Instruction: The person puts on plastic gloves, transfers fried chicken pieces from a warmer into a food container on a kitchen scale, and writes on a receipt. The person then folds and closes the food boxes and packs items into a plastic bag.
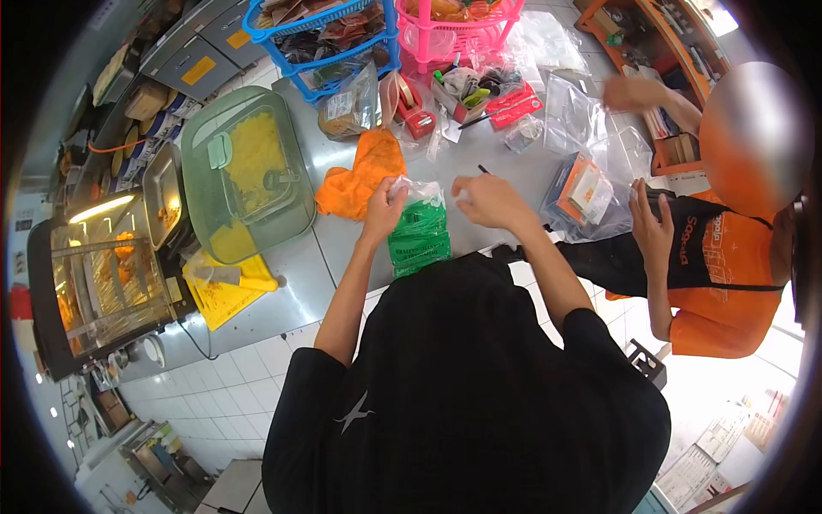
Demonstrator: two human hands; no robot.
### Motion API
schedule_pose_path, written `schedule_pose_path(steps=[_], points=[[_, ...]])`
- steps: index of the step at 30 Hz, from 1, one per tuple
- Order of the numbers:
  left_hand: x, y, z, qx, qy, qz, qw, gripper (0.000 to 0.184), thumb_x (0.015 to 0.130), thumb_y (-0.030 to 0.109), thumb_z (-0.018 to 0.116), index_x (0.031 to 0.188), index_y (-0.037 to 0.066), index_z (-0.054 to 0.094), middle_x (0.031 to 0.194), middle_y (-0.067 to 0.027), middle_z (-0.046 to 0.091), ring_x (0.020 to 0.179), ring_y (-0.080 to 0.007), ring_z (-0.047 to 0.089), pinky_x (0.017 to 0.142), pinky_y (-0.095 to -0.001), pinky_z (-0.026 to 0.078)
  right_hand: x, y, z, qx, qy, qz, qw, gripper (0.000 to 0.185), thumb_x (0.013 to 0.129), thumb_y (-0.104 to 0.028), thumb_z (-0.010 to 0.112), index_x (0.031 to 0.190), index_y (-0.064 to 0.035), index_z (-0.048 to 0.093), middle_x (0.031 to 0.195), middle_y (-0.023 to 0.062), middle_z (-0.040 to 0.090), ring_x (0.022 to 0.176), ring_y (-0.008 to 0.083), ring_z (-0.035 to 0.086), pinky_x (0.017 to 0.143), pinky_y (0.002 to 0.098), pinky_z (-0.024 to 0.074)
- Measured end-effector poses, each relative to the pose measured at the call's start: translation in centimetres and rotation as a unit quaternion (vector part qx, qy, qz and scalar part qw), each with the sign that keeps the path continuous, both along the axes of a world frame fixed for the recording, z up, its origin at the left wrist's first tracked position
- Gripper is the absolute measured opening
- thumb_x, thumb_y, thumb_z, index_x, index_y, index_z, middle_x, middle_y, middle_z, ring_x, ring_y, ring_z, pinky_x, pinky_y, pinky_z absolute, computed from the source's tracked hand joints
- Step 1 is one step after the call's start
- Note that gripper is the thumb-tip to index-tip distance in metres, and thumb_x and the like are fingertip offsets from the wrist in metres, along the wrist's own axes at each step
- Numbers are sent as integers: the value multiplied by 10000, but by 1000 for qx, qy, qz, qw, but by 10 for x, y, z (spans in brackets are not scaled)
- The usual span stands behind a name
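A green plastic package with dark print (419, 233) lies at the table's front edge, its clear top end crumpled. At that top end my left hand (387, 206) pinches the clear plastic between thumb and fingers. My right hand (492, 203) is just right of the package, above the metal table, with its fingers bent and apart from the thumb; nothing shows in it. A dark pen-like stick (485, 170) lies just beyond it. An orange cloth (364, 176) is bunched up left of the package, beside my left hand.
Left are a lidded green tub (250, 176), a yellow cloth (224, 287) and a lit display case (107, 274). Blue (330, 47) and pink (458, 32) racks stand behind. A box (582, 193) lies right, near a co-worker in orange and black (728, 265).
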State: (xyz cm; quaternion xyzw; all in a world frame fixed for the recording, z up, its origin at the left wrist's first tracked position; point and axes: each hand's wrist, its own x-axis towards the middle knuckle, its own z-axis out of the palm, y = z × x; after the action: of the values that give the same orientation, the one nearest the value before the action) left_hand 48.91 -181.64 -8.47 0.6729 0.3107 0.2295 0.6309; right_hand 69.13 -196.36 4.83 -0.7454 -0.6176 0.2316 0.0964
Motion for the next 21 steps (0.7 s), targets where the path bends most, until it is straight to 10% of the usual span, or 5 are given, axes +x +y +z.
schedule_pose_path(steps=[11, 14, 21], points=[[-5, 6, 2, 70, 30, 10, 997, 395, 1045, 234, 539, 1365, 4, 514, 1202, -81, 615, 1033, -127, 581, 878, -287, 470, -43, 54, -92, 232, 206, -179, 934, 239, 890, -315, 695, 945, -91, 756, 880, 163, 726, 814, 340, 701, 719, 434, 541], [-5, 11, 5, -18, -44, -46, 998, 482, 962, 162, 641, 1403, 35, 494, 1231, -104, 582, 1106, -187, 575, 975, -307, 446, -38, 50, -79, 224, 152, -177, 946, 216, 889, -274, 700, 938, -76, 769, 884, 161, 711, 792, 329, 689, 710, 413, 530], [22, 20, 30, 201, -82, -158, 963, 442, 765, 80, 760, 1191, 40, 649, 1124, -126, 583, 1060, -255, 601, 872, -350, 486, -44, 46, -29, 224, 255, -137, 931, 169, 866, -205, 727, 912, -46, 695, 931, 115, 592, 808, 272, 626, 704, 390, 491]])
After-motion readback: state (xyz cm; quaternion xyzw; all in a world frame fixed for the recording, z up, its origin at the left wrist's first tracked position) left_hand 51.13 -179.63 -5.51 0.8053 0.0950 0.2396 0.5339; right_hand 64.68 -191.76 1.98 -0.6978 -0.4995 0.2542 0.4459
